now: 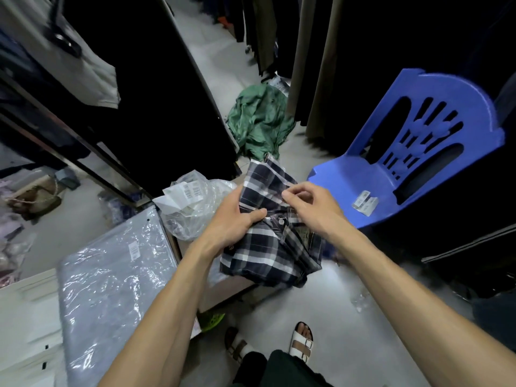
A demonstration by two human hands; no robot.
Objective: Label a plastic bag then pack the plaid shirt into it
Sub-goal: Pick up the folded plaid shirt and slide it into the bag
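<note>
A dark blue and white plaid shirt (268,241), loosely folded, is held in the air at the centre of the view. My left hand (233,219) grips its left side, thumb on top. My right hand (312,205) pinches the fabric near the collar and a button. A crumpled clear plastic bag (192,210) with barcode labels (192,189) and white backing paper lies just left of the shirt. More barcode labels (364,202) rest on the seat of the blue chair.
A blue plastic chair (413,163) stands at right. A stack of bagged grey garments (111,289) lies at lower left. A green garment (259,121) is heaped on the floor ahead. Dark hanging clothes flank both sides. My sandalled feet (300,343) stand below.
</note>
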